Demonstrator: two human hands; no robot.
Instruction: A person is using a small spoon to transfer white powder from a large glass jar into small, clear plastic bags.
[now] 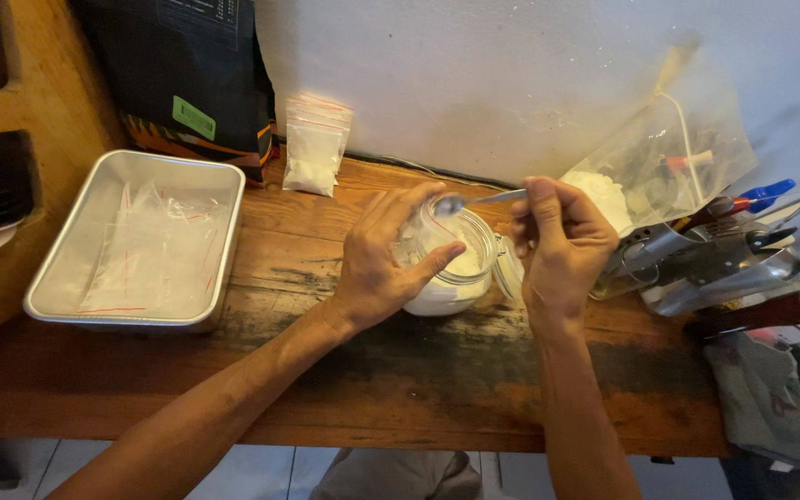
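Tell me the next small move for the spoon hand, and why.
Probably dip the spoon into the glass jar: the right hand holds its bowl just over the open mouth, white powder sits inside, and the left hand steadies the jar.

Bare wooden table (400, 370) lies open in front; metal tray (136, 241) blocks left, tool pile (715, 264) right.

L hand (377, 264) grips glass jar (451, 268) of white powder on wooden table (400, 380); R hand (557, 245) holds metal spoon (474, 200) over jar mouth. Metal tray (67, 301) w/ small bags sits left.
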